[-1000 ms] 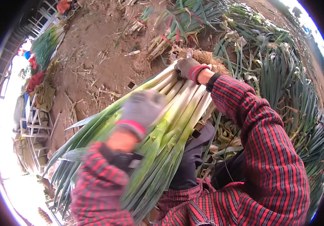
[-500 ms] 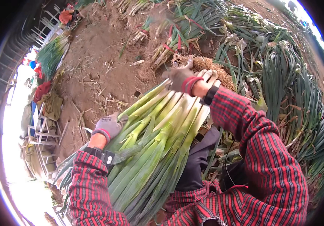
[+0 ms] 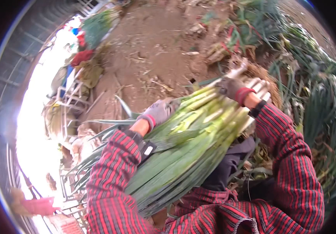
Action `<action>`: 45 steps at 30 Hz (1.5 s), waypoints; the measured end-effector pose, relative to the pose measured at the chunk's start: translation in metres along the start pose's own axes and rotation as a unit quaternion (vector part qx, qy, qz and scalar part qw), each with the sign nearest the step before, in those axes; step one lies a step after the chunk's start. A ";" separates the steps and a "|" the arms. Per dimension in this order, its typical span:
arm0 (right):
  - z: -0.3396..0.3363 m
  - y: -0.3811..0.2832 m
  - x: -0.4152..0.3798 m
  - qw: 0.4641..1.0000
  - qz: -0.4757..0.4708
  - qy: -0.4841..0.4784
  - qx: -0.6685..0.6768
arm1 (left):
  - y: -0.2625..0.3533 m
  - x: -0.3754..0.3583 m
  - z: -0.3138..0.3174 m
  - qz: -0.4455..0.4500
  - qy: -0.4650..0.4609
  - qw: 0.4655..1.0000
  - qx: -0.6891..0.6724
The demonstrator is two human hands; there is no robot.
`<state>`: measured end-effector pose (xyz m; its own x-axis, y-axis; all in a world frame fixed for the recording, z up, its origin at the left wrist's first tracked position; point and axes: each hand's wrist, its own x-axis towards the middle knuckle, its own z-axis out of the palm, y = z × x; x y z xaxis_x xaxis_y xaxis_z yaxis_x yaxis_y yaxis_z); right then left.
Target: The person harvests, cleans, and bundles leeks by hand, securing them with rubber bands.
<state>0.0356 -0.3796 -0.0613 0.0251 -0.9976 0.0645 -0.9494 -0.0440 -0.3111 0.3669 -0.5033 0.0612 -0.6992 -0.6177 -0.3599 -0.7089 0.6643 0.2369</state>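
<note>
soil (image 3: 148,46), leeks (image 3: 187,150) and left hand (image 3: 160,110) appear farther right

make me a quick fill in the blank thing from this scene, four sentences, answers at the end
1. Of the left hand and the right hand, the one closer to the tangled roots is the ____.
2. Toward their leafy ends, the stalks turn from whitish to ____.
3. Dark stripes run over the ____ fabric of the right sleeve.
4. The soil beyond the stalks is ____ in colour.

Missing words: right; green; red; brown.
</note>
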 end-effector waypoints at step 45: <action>0.002 -0.002 0.004 0.999 0.049 -0.004 0.001 | -0.003 -0.008 -0.002 0.121 -0.010 0.991 0.056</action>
<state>0.0383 -0.3832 -0.0623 -0.0651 -0.9976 0.0253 -0.9468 0.0537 -0.3172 0.3747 -0.5009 0.0653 -0.8451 -0.4262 -0.3226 -0.5043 0.8359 0.2168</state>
